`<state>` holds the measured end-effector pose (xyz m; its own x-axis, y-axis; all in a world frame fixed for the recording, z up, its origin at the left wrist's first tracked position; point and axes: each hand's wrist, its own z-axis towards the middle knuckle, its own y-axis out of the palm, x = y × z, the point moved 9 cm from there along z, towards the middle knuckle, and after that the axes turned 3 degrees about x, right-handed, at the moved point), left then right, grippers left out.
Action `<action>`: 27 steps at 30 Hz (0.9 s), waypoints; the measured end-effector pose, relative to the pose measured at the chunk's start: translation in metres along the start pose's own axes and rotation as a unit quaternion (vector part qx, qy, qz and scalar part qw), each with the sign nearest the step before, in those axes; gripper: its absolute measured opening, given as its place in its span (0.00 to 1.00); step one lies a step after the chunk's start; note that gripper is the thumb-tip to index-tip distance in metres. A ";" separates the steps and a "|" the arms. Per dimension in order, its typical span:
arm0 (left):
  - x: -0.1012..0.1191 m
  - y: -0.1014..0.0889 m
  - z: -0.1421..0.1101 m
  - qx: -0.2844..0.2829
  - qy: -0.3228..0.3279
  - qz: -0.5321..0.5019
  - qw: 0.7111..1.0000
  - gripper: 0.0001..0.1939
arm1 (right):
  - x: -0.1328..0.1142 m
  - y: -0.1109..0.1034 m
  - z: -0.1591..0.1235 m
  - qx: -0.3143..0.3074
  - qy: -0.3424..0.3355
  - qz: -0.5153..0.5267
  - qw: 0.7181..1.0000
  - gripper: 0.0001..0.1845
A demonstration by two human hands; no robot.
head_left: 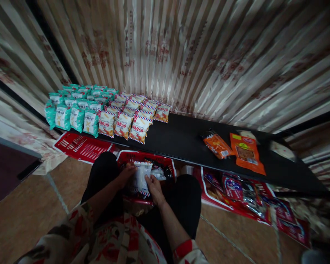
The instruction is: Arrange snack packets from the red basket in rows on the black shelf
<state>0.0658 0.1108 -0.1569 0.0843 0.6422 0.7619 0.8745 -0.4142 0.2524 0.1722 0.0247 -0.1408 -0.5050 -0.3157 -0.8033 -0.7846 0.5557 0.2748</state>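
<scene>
Before packets (pixel 123 125) lettered in red Chinese, left hand (pixel 128 173) and right hand (pixel 154 189) grip a striped-edged packet (pixel 142 176), print illegible.

The scene is dim, with a soft sheen along the folds of the curtain (pixel 159 51) behind the bench (pixel 178 137), and the light falls away to near black beyond the bench's far right corner. Below the near edge, the dark trousers (pixel 187 200) and the inside of the basket (pixel 166 160) sink into shadow, while the pale packet (pixel 143 175) stands out brighter, its small print too soft to read. Wide-angle distortion fans the curtain's stripes outward and stretches the bench's right end, where detail turns murky.
</scene>
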 end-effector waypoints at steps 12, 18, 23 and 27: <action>0.000 0.019 -0.017 0.050 0.043 0.044 0.997 0.30 | -0.009 -0.005 -0.002 0.032 -0.025 -0.012 0.999 0.25; 0.000 0.018 -0.013 0.094 0.076 0.066 0.990 0.32 | -0.006 -0.002 -0.003 0.017 -0.012 0.026 0.999 0.25; -0.006 0.007 -0.013 0.138 0.080 0.128 0.979 0.33 | -0.008 -0.002 -0.006 0.015 -0.011 0.007 1.000 0.23; -0.006 0.001 -0.014 0.155 0.076 0.171 0.970 0.33 | -0.013 0.000 -0.009 0.011 -0.018 -0.001 1.000 0.23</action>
<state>0.0596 0.0973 -0.1522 0.3435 0.3888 0.8549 0.9116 -0.3568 -0.2040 0.1752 0.0219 -0.1259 -0.4897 -0.2888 -0.8227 -0.7771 0.5724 0.2616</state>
